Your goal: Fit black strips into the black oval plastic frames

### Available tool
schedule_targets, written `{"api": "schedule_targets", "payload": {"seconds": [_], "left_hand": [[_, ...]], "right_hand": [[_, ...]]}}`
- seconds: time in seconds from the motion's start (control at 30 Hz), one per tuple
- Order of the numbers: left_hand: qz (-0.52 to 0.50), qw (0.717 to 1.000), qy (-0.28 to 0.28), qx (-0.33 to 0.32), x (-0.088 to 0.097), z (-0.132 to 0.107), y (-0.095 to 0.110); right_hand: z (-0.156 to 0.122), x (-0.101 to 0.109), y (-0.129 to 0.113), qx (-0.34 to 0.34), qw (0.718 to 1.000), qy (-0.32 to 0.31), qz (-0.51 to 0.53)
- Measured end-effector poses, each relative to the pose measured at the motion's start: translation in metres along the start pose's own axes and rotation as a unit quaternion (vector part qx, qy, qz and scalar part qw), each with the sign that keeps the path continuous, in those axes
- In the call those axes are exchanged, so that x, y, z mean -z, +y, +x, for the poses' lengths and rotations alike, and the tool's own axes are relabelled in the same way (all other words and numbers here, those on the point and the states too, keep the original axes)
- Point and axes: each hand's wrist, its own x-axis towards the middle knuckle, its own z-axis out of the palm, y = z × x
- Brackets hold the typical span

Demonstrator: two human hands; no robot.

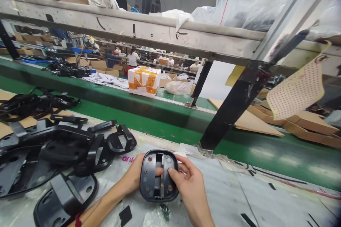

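Both of my hands hold one black plastic part [151, 181], a rounded plate with slots and small holes, upright above the bench. My left hand [132, 179] grips its left edge from behind. My right hand [191, 187] grips its right edge, thumb pressed on the front face. A heap of similar black plastic parts [61, 149] lies to the left of my hands. One more black part [64, 198] rests near my left forearm.
The bench top is covered in clear plastic sheet [239, 198]. A green conveyor belt [149, 118] runs behind it, carrying a taped white box [144, 80]. A black steel post [234, 106] stands close on the right. Cardboard sheets [266, 122] lie beyond. Other people work far behind.
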Motion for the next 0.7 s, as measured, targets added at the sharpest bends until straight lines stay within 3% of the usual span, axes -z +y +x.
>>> {"api": "schedule_targets", "payload": {"seconds": [0.17, 0.47, 0.7], "left_hand": [[0.038, 0.998, 0.044, -0.032, -0.008, -0.006, 0.003], [0.021, 1.000, 0.021, 0.000, 0.001, 0.000, -0.016], [0.026, 0.997, 0.061, -0.036, 0.003, 0.001, -0.004]], "right_hand": [[-0.001, -0.004, 0.010, 0.006, 1.000, -0.019, -0.004], [-0.001, -0.002, 0.008, -0.020, 1.000, -0.011, -0.001], [0.001, 0.000, 0.015, 0.003, 0.999, -0.032, 0.004]]}}
